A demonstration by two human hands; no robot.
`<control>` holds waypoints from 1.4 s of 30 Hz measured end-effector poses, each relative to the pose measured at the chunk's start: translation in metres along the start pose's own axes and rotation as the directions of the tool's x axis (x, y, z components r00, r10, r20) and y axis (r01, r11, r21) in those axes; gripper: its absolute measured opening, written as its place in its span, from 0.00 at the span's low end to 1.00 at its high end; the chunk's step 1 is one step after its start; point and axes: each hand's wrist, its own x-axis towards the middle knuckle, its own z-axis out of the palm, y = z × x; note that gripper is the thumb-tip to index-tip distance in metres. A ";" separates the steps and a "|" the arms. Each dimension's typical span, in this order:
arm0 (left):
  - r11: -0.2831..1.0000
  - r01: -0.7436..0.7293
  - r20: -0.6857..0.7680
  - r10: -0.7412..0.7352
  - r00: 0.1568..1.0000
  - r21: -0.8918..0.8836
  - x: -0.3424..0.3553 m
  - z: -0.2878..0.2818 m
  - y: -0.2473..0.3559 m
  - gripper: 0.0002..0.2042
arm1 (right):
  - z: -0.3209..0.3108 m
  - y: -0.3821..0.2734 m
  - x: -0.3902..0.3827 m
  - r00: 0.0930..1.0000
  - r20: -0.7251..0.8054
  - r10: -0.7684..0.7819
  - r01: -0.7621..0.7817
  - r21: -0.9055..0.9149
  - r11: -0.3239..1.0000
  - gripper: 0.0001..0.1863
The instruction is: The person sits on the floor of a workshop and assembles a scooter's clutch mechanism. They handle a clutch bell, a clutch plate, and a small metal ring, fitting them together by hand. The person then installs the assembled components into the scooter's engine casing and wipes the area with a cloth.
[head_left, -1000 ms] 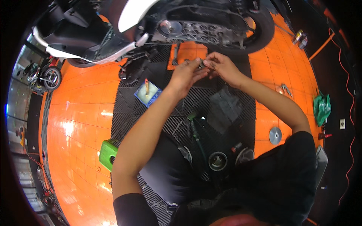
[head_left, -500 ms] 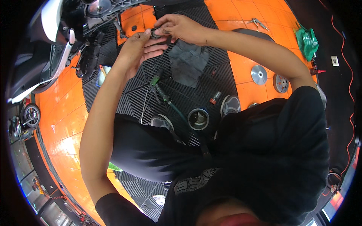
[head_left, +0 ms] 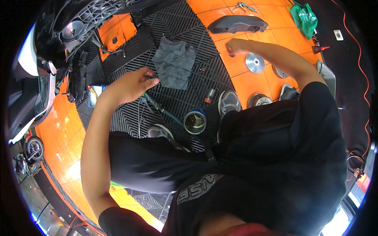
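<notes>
My left hand [head_left: 132, 85] hovers over the ridged black mat, beside an air blow gun [head_left: 153, 101] on a green hose. Its fingers curl loosely, with a gap between thumb and fingertips and nothing visible in them. Out to the right, my right hand [head_left: 238, 47] is over the orange tiles, between a long black plastic cover [head_left: 238, 24] and a shiny metal disc [head_left: 255, 63]. Its fingers are curled closed; whatever they hold, if anything, is hidden. A grey cloth [head_left: 175, 63] lies spread on the mat between the hands.
A round tin [head_left: 195, 122] and a small red-ended jar [head_left: 210, 95] stand near my shoes. Scooter bodywork [head_left: 43, 90] fills the left side. Round metal parts [head_left: 259, 100], a green plastic bag [head_left: 304, 19] and another metal air gun [head_left: 245, 7] lie on the right.
My hands, together at a small dark part before, have parted. The right swung right over the tiles; the left came back nearer me. The small part no longer shows, and the view has shifted.
</notes>
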 end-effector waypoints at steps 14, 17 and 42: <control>0.994 0.052 -0.005 -0.051 0.999 0.094 0.009 -0.002 0.016 0.25 | 0.084 0.034 -0.020 1.000 0.010 0.000 -0.001 0.080 0.997 0.10; 0.985 0.097 0.004 -0.099 0.995 0.142 -0.003 0.000 0.025 0.26 | 0.067 0.021 -0.012 0.991 0.130 0.030 -0.029 -0.008 1.000 0.10; 0.971 -0.092 -0.087 0.113 0.990 0.220 -0.032 0.014 0.037 0.28 | -0.002 0.090 0.035 0.985 -0.170 -0.018 -0.042 -0.344 0.938 0.11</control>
